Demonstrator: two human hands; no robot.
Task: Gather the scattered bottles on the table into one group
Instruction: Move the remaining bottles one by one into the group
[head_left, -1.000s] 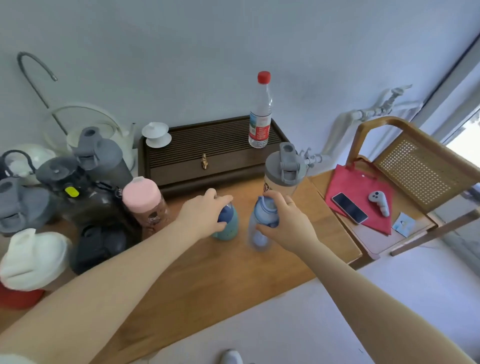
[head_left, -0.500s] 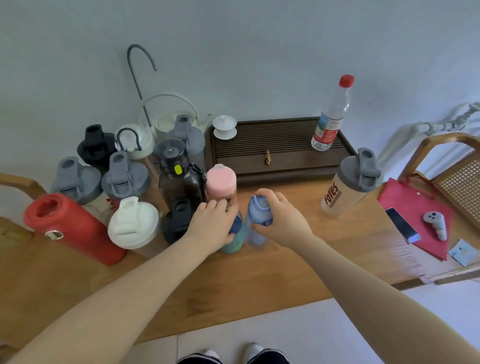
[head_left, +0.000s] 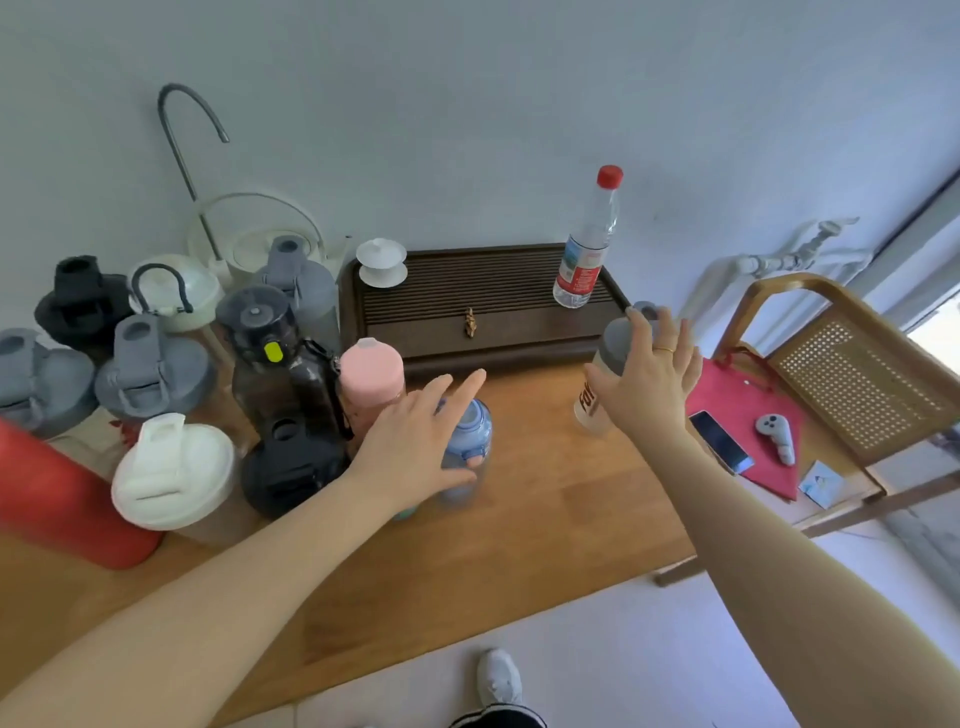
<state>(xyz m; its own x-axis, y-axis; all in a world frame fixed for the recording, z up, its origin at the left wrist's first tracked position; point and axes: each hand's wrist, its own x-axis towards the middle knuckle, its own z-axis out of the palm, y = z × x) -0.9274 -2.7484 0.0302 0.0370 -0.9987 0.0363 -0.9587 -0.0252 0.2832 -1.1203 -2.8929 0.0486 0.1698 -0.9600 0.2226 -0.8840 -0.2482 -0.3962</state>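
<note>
A cluster of bottles stands at the table's left, among them a red one (head_left: 67, 504), a white-lidded one (head_left: 171, 473), a black one (head_left: 291, 467) and a pink-lidded one (head_left: 371, 371). A small blue bottle (head_left: 470, 431) stands at the cluster's right edge. My left hand (head_left: 415, 447) hovers open over it, fingers spread, and hides most of a teal bottle (head_left: 405, 514). Further right, a grey-lidded shaker bottle (head_left: 589, 410) stands alone. My right hand (head_left: 649, 384) is spread open against its lid. A red-capped water bottle (head_left: 584, 249) stands on the dark wooden tea tray (head_left: 467, 306).
The wooden table (head_left: 519, 545) ends near my feet. A white kettle (head_left: 260, 249) and curved tap (head_left: 182, 130) stand at the back left. To the right, a cane chair (head_left: 857, 374) holds a red bag (head_left: 743, 395), a phone (head_left: 719, 441) and a grey controller (head_left: 776, 436).
Both hands have let go of the small teal and blue bottles, which now stand by the cluster. My right hand has moved right to the shaker bottle; my left hand has opened.
</note>
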